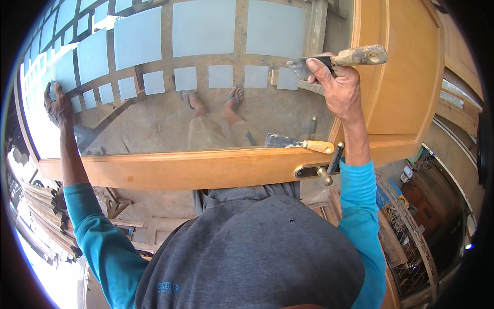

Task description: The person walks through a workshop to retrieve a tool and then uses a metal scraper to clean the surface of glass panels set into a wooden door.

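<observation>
A wooden door [206,167] with a large glass panel [154,126] lies flat before me; pale frosted squares pattern the glass. At its far left, my left hand [59,107] rests on the glass with fingers stretched out, holding nothing that I can see. My right hand [342,92] grips a putty knife [360,55] over the right side of the panel. Its worn, stained handle points right, and its dirty blade points left. A second putty knife [316,146] with a yellowish wooden handle lies on the near frame rail, its blade over the glass edge.
A lever handle [336,157] on a brass plate sticks out of the door's near edge. Stacked timber [46,211] stands at the lower left. At the right are a wooden rack [406,232] and tangled items. My sandalled feet [234,98] show through the glass.
</observation>
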`<state>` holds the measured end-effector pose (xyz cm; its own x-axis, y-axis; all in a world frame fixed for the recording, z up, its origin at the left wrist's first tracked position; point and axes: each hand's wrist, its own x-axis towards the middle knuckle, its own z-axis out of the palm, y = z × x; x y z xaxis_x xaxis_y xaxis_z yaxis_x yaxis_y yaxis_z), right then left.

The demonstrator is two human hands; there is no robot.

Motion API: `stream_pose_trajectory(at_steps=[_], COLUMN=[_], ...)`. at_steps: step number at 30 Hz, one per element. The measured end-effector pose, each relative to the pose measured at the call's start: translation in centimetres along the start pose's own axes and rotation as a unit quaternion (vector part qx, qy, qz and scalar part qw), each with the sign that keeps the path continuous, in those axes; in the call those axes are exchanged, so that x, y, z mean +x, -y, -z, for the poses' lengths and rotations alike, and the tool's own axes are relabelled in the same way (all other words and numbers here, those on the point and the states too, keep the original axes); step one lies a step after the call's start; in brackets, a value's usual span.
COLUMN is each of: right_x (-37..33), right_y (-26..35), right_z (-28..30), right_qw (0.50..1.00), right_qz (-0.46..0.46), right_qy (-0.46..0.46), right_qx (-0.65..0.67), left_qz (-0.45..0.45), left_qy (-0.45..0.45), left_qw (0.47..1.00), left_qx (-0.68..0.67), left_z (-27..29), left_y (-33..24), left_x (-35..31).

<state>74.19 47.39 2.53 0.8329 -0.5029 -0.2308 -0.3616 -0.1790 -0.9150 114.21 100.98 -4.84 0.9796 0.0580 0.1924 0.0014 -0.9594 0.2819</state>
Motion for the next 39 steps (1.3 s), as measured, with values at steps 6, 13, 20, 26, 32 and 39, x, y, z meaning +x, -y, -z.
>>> stream_pose_trajectory(at_steps=[6, 13, 20, 26, 32, 39], right_x=[3.0, 4.3, 4.7, 4.8, 4.5, 4.3], right_y=[-0.3, -0.6, -1.3, -1.0, -1.8, -1.9], right_z=[-0.8, -0.9, -0.8, -0.4, -0.8, -1.1], right_qw=[0.992, 0.981, 0.975, 0.97, 0.978, 0.977], right_qz=[0.087, 0.111, 0.145, 0.118, 0.136, 0.146], right_qy=[0.093, 0.154, 0.165, 0.209, 0.154, 0.152], right_qx=[0.018, -0.021, -0.033, -0.034, 0.016, 0.036], left_qz=[-0.01, -0.011, -0.01, 0.001, 0.001, -0.002], left_qy=[0.014, -0.001, 0.001, 0.004, 0.004, 0.002], left_qw=[1.0, 1.0, 1.0, 1.0, 1.0, 1.0], left_qx=[-0.004, 0.009, 0.013, 0.019, 0.007, 0.003], left_z=[-0.2, 0.0, -0.3, -0.2, -0.3, -0.5], left_y=[0.9, 0.6, 1.0, 1.0, 0.8, 1.4], left_x=[0.5, 0.1, 0.5, 0.4, 0.4, 0.7])
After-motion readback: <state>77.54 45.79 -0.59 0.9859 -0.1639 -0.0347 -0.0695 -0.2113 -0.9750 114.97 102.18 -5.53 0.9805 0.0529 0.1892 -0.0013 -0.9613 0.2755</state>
